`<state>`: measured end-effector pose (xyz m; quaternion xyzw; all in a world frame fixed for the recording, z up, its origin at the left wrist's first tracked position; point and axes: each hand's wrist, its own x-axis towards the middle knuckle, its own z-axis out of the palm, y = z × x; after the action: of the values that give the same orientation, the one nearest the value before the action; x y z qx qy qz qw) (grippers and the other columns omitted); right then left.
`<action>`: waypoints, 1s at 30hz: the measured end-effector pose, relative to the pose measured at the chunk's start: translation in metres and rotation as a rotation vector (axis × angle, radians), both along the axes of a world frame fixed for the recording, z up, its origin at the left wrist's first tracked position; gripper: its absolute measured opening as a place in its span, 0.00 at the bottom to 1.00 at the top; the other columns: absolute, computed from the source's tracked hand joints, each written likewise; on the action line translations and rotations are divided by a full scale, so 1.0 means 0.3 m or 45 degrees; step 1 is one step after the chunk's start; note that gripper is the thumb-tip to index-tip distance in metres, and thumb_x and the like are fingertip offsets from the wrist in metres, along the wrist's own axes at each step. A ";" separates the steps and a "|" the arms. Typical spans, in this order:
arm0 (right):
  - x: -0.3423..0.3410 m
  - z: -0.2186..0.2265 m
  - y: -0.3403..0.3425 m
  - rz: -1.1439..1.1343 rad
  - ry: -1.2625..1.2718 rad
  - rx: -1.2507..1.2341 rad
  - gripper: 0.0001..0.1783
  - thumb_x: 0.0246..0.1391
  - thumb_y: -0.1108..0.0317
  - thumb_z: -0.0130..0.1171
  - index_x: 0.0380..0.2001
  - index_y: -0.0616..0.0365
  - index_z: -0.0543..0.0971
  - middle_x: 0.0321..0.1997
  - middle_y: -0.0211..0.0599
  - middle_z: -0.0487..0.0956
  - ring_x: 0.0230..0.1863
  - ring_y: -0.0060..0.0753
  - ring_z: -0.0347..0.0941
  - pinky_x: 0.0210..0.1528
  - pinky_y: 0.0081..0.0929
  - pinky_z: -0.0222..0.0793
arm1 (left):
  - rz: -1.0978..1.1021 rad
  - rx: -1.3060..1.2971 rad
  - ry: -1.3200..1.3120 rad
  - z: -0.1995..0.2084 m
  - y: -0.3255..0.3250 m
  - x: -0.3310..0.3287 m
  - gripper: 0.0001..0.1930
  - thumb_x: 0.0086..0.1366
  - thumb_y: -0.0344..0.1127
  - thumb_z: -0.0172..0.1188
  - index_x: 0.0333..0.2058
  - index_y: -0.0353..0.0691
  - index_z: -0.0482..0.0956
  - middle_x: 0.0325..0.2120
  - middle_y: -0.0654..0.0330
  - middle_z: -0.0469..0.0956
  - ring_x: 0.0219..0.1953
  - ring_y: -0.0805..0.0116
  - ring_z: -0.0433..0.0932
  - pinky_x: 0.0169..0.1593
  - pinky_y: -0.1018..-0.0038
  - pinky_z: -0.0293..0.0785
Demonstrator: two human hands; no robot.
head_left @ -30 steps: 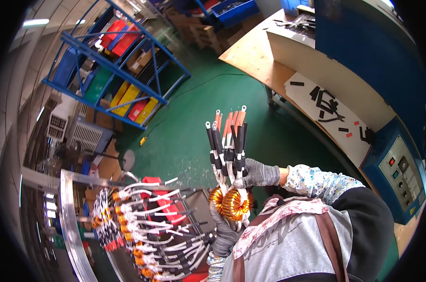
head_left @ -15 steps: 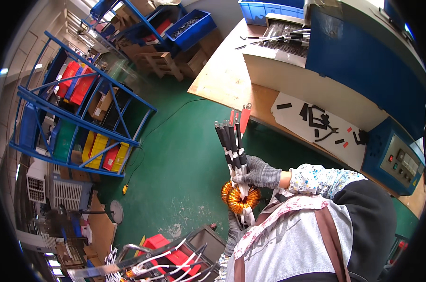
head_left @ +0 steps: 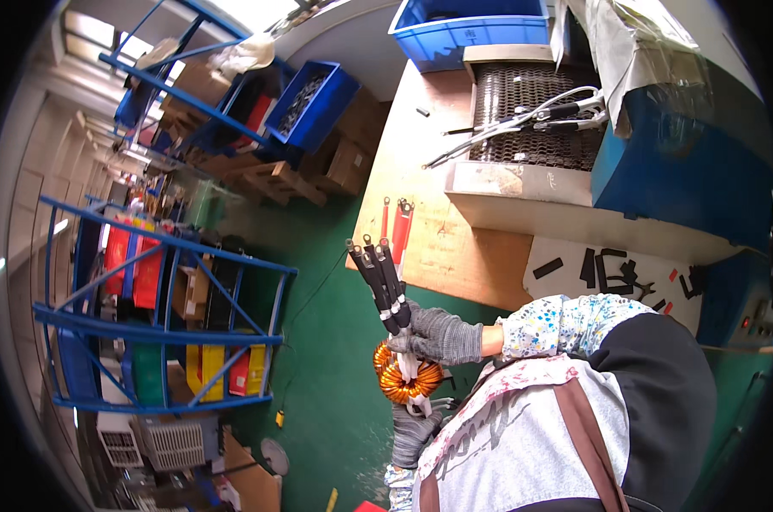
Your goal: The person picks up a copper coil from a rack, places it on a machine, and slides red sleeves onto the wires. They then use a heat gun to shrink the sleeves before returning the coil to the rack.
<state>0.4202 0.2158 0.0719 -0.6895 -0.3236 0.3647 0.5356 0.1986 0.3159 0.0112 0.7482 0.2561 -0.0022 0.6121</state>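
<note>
A pair of copper-wound ring coils (head_left: 406, 381) hangs before me, held in both gloved hands. My right hand (head_left: 442, 334), in a grey knit glove, closes around the bundle of leads just above the coils. From that grip black-sleeved leads (head_left: 376, 286) rise toward the bench, tipped with metal ring terminals. Several red sleeves (head_left: 402, 229) with terminals stand behind them. Below the coils, my left hand (head_left: 415, 433), also gloved, is closed on the white-wrapped leads (head_left: 418, 404); its fingers are partly hidden.
A wooden bench (head_left: 467, 256) carries a machine with a mesh conveyor belt (head_left: 523, 102), on which white cables (head_left: 523, 119) lie. Black sleeve pieces (head_left: 600, 269) lie beneath the machine's edge. A blue bin (head_left: 472, 34) stands at the back. Blue shelving (head_left: 160, 328) is on the left.
My view has swung toward the bench and conveyor, which now appear nearer. Both hands still grip the coils' leads, whose tips now overlap the bench's front corner. The cable-filled crate below has left view.
</note>
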 end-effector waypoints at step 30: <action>1.150 0.019 -0.070 -1.814 -0.028 0.652 0.13 0.52 0.59 0.61 0.33 0.55 0.73 0.31 0.26 0.73 0.32 0.18 0.67 0.34 0.20 0.66 | -1.521 0.459 -0.659 0.223 0.373 2.040 0.54 0.38 0.19 0.56 0.65 0.51 0.40 0.49 0.52 0.72 0.46 0.62 0.75 0.52 0.73 0.70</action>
<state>0.7652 0.1947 0.0777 -0.5896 0.1202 -0.1632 0.7819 0.8106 0.4278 0.0783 0.8281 -0.3602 -0.1181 0.4130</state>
